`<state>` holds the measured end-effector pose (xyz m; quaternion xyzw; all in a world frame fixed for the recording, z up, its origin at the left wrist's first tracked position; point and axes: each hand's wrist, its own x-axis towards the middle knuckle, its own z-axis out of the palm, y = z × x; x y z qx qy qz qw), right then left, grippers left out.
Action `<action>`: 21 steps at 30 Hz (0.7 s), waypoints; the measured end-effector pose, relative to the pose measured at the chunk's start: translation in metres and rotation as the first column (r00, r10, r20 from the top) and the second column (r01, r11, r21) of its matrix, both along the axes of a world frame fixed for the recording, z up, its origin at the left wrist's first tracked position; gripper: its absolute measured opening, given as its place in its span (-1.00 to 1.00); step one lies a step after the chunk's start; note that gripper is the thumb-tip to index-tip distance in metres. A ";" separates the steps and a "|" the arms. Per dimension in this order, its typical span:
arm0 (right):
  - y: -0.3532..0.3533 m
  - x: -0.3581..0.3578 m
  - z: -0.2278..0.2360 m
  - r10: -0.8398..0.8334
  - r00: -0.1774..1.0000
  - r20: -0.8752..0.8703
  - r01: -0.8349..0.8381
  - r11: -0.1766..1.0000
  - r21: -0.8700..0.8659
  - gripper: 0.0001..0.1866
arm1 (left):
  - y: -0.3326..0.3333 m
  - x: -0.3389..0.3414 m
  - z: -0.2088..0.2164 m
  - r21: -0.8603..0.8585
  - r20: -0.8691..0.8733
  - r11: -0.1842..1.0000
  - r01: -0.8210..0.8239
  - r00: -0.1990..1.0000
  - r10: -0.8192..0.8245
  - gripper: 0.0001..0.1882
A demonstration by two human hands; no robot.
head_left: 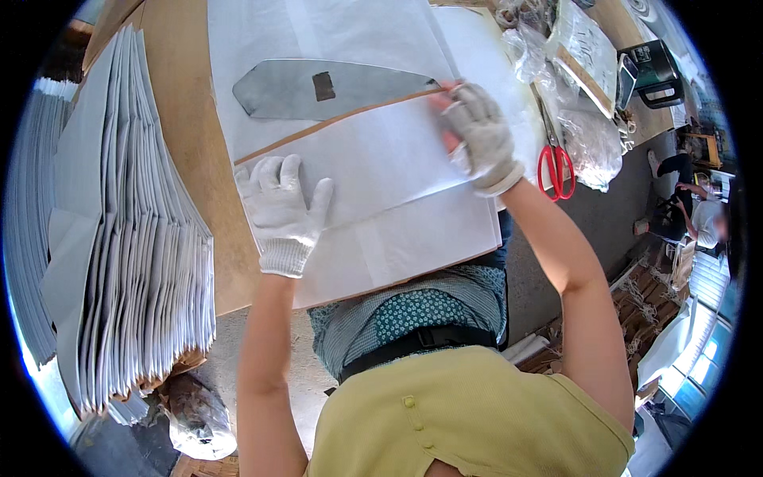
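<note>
A large white paper sheet (381, 226) lies in front of me with its near part folded over, and a brown edge runs along the fold-over. My left hand (283, 199), in a white knit glove, rests flat on the sheet's left part with fingers spread. At the far right end of the brown edge is my gloved right hand (481, 135); its reddish fingertips are smeared by motion, so I cannot tell whether they grip the paper. Just beyond the brown edge lies a flat grey plate (278, 91) with angled ends and a dark patch (323, 86) in its middle.
Tall stacks of folded white paper (131, 238) stand at the left of the wooden table (179, 103). Red-handled scissors (555, 171) lie at the right, beside clear plastic bags (592, 143) and a dark mug (656, 75). Another person (703, 215) sits far right.
</note>
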<state>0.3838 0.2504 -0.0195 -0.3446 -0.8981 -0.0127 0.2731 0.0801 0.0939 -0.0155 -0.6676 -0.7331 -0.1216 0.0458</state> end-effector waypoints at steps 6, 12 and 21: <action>-0.004 0.020 -0.011 -0.212 0.971 -0.110 0.212 0.977 -0.007 -0.61 | 0.004 0.007 0.005 0.249 0.134 0.881 0.402 0.887 -0.442 -0.25; -0.005 0.009 0.043 -0.357 0.872 -0.335 0.241 0.908 -0.342 -0.76 | 0.031 0.013 0.051 -0.012 0.390 0.985 0.169 0.908 -0.151 -0.25; -0.039 -0.051 0.128 0.139 0.941 -0.310 -0.225 0.939 -0.260 -0.85 | 0.058 0.017 0.060 -0.148 0.322 0.989 -0.004 0.945 0.052 -0.40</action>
